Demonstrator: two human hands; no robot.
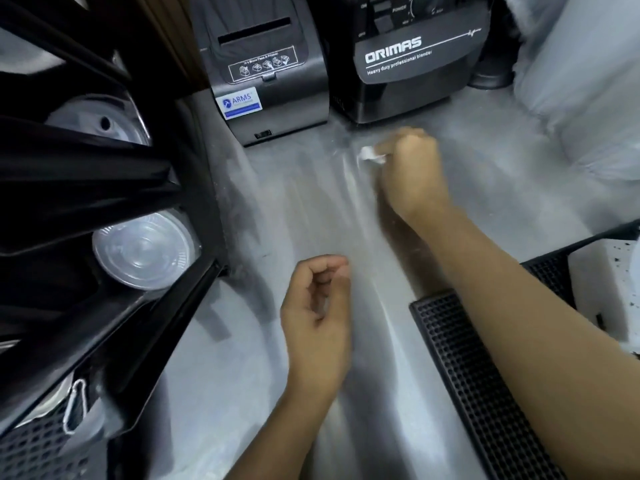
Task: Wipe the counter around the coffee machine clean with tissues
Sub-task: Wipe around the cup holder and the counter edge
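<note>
My right hand [412, 168] grips a small wad of white tissue [370, 154] and holds it down on the steel counter [311, 209], just in front of the black blender base [408, 60]. The hand is blurred. My left hand [318, 313] hovers above the counter nearer to me, fingers loosely curled, with nothing in it. No coffee machine is clearly visible in this view.
A black receipt printer [270, 71] stands at the back, left of the blender. A black rack [104, 209] holding clear plastic lids [145, 247] fills the left side. A black perforated mat [485, 382] lies at the right, with a white plastic bag [581, 81] behind it.
</note>
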